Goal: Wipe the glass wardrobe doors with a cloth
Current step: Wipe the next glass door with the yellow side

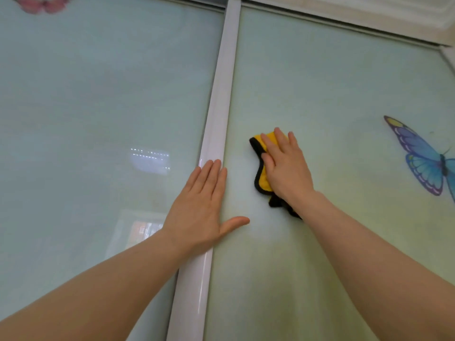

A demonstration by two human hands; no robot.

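We count two frosted glass door panels, two butterfly decals, two hands and one cloth. At the far left top a pink butterfly decal (41, 4) sits on the left glass door (98, 94) (cut off by the frame edge, so only its lower wings show). That panel carries pale reflections of lights and a window. Next comes the white door frame strip (221, 107), running top to bottom between the two panels. Our left hand (202, 210) lies flat across it, fingers straight and together on the strip, thumb spread out onto the right glass door (332, 82); it holds nothing. Just beside it, on that right panel, our right hand (283, 168) presses the yellow microfibre cloth (261, 173) with black edging flat against the glass, fingers extended over it rather than curled around it. Well apart to the right, a blue butterfly decal (423, 156) with purple wing edges sits on the same panel.
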